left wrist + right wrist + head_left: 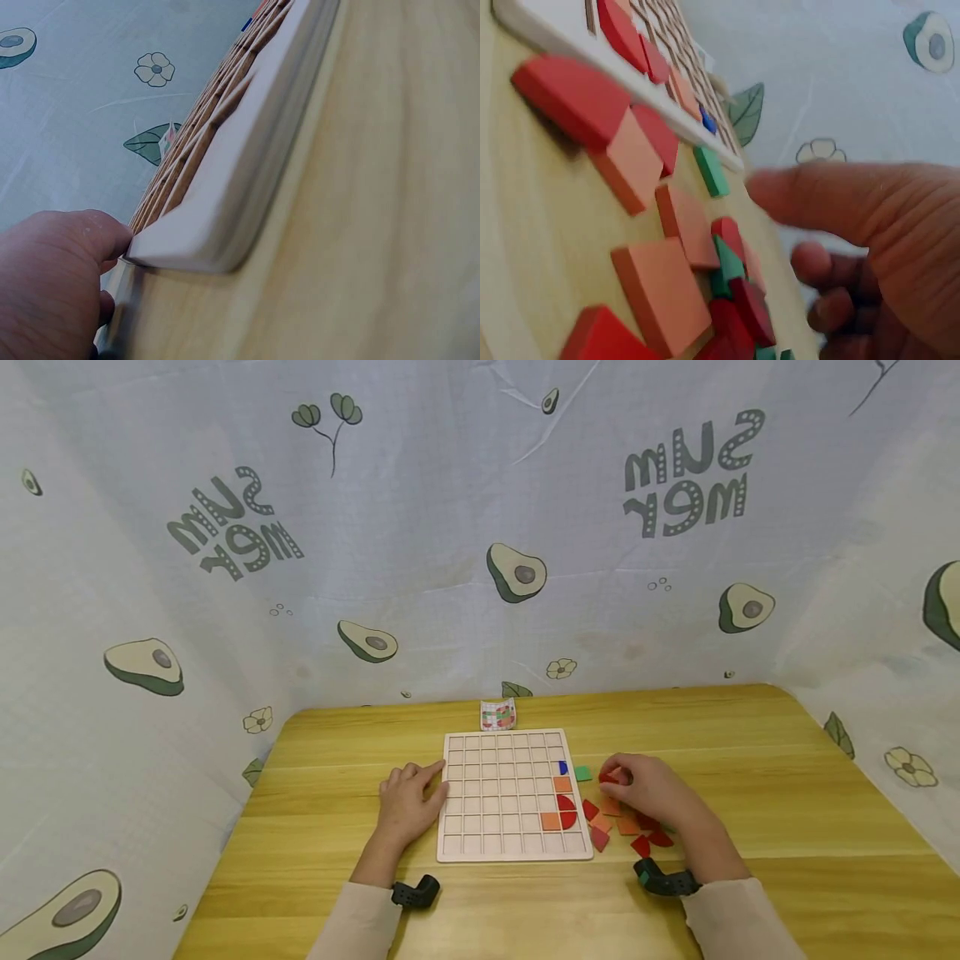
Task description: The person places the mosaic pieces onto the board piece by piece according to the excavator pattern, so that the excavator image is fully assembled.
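Note:
My left hand [408, 802] rests at the left edge of the wooden grid board [495, 853], its thumb touching the frame in the left wrist view. My right hand [656, 789] is over loose pieces beside the board's right edge. A red piece [608, 777] shows between thumb and index fingertip in the head view; whether they pinch it cannot be told. In the right wrist view the thumb [810, 196] stands apart from the curled fingers, above red, orange and green pieces. The board bears a blue piece [562, 767], orange squares [551, 821] and red pieces [567, 819].
A small printed card [498, 715] stands behind the board. One green square [582, 773] lies by the board's right edge. Several orange squares [627, 826] and red pieces [641, 846] lie nearer me. Patterned cloth [450, 527] hangs behind the wooden table [360, 727].

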The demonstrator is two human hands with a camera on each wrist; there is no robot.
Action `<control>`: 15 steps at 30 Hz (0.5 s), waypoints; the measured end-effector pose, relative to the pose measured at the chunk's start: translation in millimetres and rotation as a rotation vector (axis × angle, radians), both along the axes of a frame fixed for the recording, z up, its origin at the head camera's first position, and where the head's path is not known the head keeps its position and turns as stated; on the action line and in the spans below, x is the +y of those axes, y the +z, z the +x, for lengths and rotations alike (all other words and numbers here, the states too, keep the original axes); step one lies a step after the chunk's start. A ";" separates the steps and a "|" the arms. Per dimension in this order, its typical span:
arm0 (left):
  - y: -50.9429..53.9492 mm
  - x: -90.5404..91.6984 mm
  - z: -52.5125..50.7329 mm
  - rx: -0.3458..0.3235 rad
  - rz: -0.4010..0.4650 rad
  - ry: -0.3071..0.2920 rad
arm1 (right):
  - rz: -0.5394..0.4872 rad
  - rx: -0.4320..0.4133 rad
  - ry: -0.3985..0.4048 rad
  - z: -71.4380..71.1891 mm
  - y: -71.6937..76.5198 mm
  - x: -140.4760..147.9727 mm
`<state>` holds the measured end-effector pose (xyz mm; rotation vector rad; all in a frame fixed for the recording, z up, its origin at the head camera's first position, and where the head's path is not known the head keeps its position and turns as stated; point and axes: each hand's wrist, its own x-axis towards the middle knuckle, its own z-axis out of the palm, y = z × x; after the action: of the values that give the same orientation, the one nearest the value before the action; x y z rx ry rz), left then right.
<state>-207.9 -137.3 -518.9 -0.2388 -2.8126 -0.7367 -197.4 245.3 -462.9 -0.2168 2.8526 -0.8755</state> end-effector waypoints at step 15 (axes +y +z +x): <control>-2.5 -1.2 -1.8 -0.011 0.004 0.001 | 0.097 0.013 -0.166 -4.0 -7.8 5.8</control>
<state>-209.7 -138.4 -521.4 -0.2326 -2.8213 -0.7462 -201.4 251.1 -470.7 0.0260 2.9489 -0.7628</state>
